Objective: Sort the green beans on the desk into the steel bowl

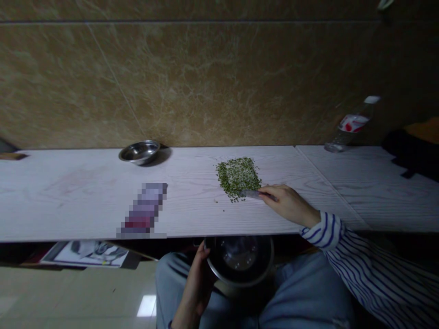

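Right hand works a flat tool at the edge of green bits

The right hand has its grip closed on a flat, see-through tool, its tip touching the near edge of the green bits spread on the white bench. The left hand has its grip closed on the rim of a large metal bowl, below the bench's front edge. A small metal bowl sits near the wall; a clear bottle stands on the right.

Small metal bowl, labelled clear bottle on counter, near wall; pixelated oblong item; dark bundle far right; printed sheet below.
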Demonstrator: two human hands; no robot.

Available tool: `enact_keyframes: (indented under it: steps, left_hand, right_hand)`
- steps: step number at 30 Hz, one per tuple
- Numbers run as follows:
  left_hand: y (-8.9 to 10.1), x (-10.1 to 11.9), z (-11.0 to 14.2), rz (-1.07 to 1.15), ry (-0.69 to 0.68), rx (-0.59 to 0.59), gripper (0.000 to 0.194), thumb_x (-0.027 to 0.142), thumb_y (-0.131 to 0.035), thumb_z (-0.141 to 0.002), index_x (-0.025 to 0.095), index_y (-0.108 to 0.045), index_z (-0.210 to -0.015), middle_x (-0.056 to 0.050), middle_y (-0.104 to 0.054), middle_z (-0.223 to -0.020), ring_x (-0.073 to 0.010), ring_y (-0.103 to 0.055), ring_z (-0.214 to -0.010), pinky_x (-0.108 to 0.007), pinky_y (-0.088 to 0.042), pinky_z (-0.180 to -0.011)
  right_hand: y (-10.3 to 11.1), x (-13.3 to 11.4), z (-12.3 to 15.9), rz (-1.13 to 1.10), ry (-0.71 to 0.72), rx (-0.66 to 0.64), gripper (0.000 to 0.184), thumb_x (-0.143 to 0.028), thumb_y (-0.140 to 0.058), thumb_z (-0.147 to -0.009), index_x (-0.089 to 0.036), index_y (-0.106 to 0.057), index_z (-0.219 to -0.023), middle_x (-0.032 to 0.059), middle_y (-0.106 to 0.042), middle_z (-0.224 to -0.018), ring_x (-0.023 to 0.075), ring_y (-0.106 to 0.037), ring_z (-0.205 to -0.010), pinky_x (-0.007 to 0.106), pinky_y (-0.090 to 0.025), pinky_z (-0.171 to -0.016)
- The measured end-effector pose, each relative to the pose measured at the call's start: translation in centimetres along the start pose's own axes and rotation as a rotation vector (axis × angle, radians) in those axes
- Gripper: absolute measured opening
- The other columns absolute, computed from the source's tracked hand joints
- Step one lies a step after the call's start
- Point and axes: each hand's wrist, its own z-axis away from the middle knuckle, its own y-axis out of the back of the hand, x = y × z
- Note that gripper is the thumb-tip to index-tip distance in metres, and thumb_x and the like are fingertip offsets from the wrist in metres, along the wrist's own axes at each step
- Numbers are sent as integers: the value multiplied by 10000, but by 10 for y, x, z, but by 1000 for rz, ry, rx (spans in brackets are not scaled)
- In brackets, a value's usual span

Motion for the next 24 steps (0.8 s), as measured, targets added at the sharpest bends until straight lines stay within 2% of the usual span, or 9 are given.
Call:
enact_keyframes:
  steps: [5,12,15,18,24]
  left_hand:
    - [1,0,0,-14,8,-16,485,251,-607,-806,265,-594,-1290,-52,-744,-1120,-282,-634,-1128,-385,-491,-913]
    - [-6,3,7,-23,-6,-23,442,250,-625,-791,246,-643,-1232,-72,-745,-1121,-315,-634,-1126,-413,-500,-890]
    - [-7,3,9,-23,-15,-24,500,265,-630,-788,216,-604,-1284,-97,-737,-1131,-324,-630,-1132,-427,-492,-911]
    - [-3,1,7,-29,-6,-10,561,276,-628,-793,243,-549,-1347,-92,-719,-1174,-318,-634,-1124,-435,-480,-935]
    - [2,0,3,-13,2,-15,552,272,-626,-801,249,-547,-1347,-83,-723,-1167,-311,-639,-1117,-430,-480,-936]
  right_hand:
    - [-2,-1,5,10,17,-8,208,-232,-530,-921,-234,-711,-1025,51,-752,-1007,205,-696,-897,303,-514,-800]
    - [1,1,7,21,-9,30,220,-236,-528,-913,-237,-712,-1034,49,-755,-994,206,-697,-890,316,-519,-807]
    - [-1,-1,8,27,-4,12,216,-226,-529,-910,-240,-715,-1020,47,-755,-987,207,-697,-887,316,-520,-800]
    - [-1,-4,10,13,10,4,225,-222,-520,-915,-250,-711,-1031,42,-753,-1007,204,-696,-906,306,-520,-805]
    - [1,-3,9,41,-28,26,218,-218,-519,-916,-221,-707,-1026,56,-752,-1007,216,-695,-902,325,-516,-813]
